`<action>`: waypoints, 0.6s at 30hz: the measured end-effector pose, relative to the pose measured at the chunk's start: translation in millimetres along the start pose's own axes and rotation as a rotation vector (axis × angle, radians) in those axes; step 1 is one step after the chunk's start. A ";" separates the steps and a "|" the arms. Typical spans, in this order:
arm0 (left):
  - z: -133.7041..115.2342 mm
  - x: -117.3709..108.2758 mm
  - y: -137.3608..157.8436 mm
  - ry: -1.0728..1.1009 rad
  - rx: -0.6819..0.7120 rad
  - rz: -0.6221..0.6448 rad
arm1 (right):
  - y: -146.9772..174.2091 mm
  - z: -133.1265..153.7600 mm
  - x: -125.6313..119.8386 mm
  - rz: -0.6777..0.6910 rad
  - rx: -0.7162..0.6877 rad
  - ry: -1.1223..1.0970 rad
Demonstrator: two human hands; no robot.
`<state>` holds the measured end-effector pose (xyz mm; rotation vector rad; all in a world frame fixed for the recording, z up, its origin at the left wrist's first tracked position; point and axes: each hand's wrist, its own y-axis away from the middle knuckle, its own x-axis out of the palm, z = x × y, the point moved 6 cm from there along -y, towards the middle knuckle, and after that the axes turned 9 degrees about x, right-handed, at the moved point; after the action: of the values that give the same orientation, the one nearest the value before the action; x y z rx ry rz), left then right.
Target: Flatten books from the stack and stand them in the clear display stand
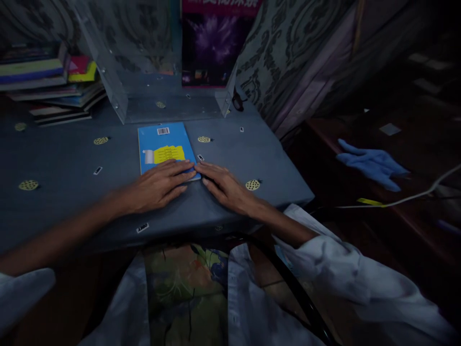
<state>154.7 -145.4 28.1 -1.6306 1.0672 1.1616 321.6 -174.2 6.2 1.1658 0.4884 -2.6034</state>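
A blue book (pixel 163 138) lies flat on the table, its barcode side up, with a yellow scroll-shaped text panel on the cover. My left hand (pixel 160 185) rests over the near edge of the book, fingers stretched out and pointing right. My right hand (pixel 225 185) lies at the book's near right corner, its fingers extended toward the left hand's fingertips. Neither hand grips the book. Part of the book's near edge is hidden beneath the left hand.
A clear acrylic stand (pixel 173 115) at the back holds a dark purple book (pixel 212 50). Piled books (pixel 57 91) stand at the back left of the patterned table (pixel 72 149). Dark glasses (pixel 238 102) sit beside the stand. To the right lie a blue glove (pixel 374 161) and a pale cable (pixel 428 192).
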 end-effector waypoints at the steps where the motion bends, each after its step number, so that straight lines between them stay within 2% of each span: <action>1: -3.4 0.7 1.4 -0.007 0.004 0.000 | 3.3 2.3 -0.2 -0.002 0.003 0.009; 5: -12.0 4.3 4.3 -0.046 0.018 -0.015 | 12.3 8.9 -0.1 -0.042 -0.020 0.071; 12: -9.2 2.6 9.8 -0.006 -0.019 0.004 | 14.3 11.1 2.4 -0.074 -0.068 0.204; 15: 0.3 -3.6 17.8 0.056 -0.047 -0.006 | 13.5 13.3 1.1 -0.072 -0.075 0.230; 18: 23.0 -9.2 26.9 0.087 -0.097 -0.036 | 9.8 15.8 -2.0 -0.069 -0.086 0.242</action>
<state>121.7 -129.7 27.9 -1.7824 1.0452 1.1430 315.7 -189.3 15.6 1.4670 0.6936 -2.4807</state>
